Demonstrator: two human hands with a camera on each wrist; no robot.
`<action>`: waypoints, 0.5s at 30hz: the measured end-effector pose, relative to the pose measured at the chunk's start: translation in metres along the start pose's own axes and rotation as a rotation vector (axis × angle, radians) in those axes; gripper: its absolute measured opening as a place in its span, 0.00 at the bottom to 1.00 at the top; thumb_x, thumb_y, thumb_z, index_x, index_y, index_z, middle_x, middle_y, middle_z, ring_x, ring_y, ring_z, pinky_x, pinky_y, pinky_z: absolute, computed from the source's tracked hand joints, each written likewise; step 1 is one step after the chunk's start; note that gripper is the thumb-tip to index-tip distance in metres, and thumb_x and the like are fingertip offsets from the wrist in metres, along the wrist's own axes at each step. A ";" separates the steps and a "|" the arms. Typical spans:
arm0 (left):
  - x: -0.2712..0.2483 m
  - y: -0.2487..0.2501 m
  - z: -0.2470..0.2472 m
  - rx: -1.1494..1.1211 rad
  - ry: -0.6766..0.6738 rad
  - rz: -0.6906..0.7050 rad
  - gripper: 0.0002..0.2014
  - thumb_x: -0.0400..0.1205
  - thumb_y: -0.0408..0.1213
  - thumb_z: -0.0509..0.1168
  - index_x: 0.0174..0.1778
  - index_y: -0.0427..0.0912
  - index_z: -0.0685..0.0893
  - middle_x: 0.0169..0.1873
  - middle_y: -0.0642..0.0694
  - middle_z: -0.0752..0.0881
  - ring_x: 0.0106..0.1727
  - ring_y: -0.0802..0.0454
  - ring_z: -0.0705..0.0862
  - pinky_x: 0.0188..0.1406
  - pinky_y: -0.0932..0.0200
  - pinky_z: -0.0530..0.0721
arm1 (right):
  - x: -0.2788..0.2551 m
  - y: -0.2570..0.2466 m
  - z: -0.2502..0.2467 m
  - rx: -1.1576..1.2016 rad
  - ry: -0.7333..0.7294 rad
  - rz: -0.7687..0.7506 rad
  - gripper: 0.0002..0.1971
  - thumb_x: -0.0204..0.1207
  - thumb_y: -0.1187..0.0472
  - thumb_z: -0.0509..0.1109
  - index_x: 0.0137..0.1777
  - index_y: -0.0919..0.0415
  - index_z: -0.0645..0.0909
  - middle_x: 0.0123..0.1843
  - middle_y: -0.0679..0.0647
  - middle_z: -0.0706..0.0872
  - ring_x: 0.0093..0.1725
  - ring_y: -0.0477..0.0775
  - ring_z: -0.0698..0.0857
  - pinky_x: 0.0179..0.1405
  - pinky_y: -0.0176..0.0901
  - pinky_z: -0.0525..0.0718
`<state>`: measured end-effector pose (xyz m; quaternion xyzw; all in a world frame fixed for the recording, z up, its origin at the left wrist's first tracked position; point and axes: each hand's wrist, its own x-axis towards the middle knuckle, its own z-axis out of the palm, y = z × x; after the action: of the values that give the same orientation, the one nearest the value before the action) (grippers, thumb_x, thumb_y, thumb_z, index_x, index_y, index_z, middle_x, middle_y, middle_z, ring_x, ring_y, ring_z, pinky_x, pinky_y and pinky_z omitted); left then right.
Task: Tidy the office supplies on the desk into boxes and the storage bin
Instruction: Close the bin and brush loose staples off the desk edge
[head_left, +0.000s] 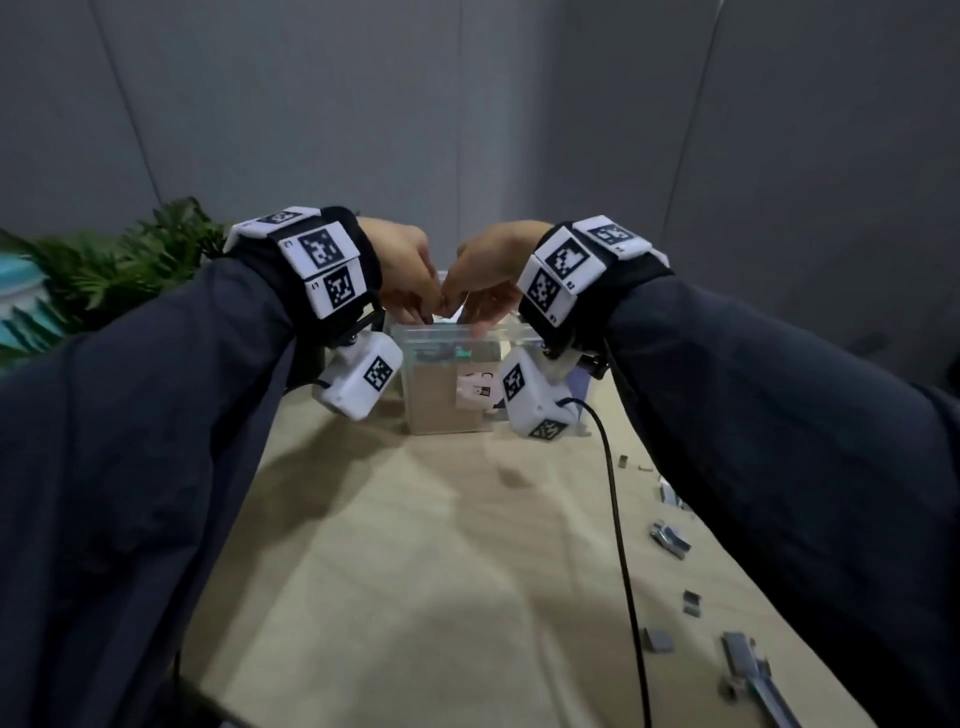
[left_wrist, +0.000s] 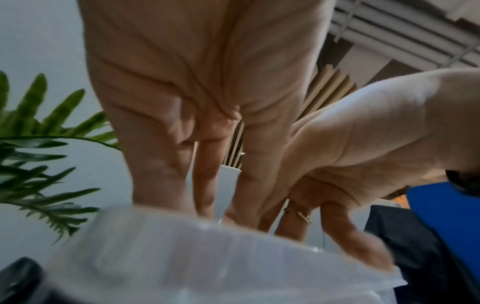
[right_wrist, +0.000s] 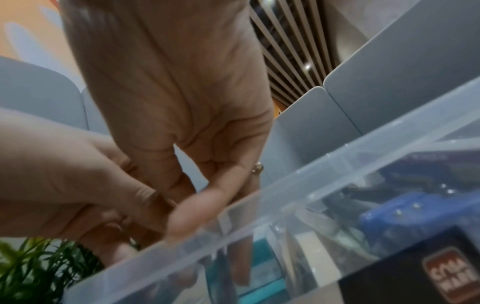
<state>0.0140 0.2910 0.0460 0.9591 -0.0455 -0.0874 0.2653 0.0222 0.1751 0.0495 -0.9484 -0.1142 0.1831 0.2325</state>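
Observation:
A clear plastic storage bin (head_left: 447, 384) stands at the far middle of the desk. Both hands meet over its near rim. My left hand (head_left: 421, 312) points its fingers (left_wrist: 207, 185) straight down into the bin (left_wrist: 207, 257), and the rim hides their tips. My right hand (head_left: 483, 317) reaches in beside it, its fingers (right_wrist: 239, 265) showing straight through the bin wall (right_wrist: 324, 176) and its thumb at the rim. Inside the bin lie a teal item (right_wrist: 262, 269), a blue item (right_wrist: 405, 222) and a black box with a red label (right_wrist: 441, 275). What the fingertips touch is hidden.
Several grey staple strips (head_left: 670, 540) lie scattered along the desk's right side, with a longer grey piece (head_left: 748, 670) near the front. A black cable (head_left: 623, 545) runs across the desk. A green plant (head_left: 114, 270) stands at the left. Grey partitions close off the back.

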 end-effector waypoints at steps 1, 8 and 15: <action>0.000 0.001 0.001 0.021 -0.011 0.006 0.10 0.80 0.29 0.70 0.55 0.28 0.86 0.49 0.32 0.90 0.42 0.44 0.88 0.49 0.54 0.89 | -0.003 0.002 -0.002 0.025 0.010 0.006 0.08 0.86 0.66 0.60 0.51 0.67 0.80 0.40 0.59 0.84 0.29 0.50 0.85 0.40 0.36 0.86; -0.020 0.015 0.035 0.164 0.320 0.280 0.16 0.78 0.46 0.73 0.50 0.35 0.90 0.43 0.41 0.89 0.41 0.47 0.87 0.41 0.54 0.86 | -0.054 0.053 -0.033 -0.096 0.380 -0.056 0.10 0.81 0.65 0.65 0.47 0.66 0.89 0.38 0.56 0.92 0.34 0.47 0.90 0.32 0.36 0.88; -0.023 0.023 0.073 0.470 0.451 0.313 0.05 0.75 0.34 0.73 0.44 0.47 0.85 0.44 0.42 0.84 0.52 0.36 0.83 0.41 0.54 0.72 | -0.085 0.128 -0.010 -0.353 -0.080 0.175 0.13 0.85 0.68 0.61 0.62 0.60 0.85 0.63 0.60 0.87 0.60 0.55 0.88 0.48 0.45 0.88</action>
<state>-0.0235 0.2379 0.0001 0.9705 -0.1511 0.1809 0.0510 -0.0340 0.0343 0.0205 -0.9727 -0.0707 0.2173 0.0409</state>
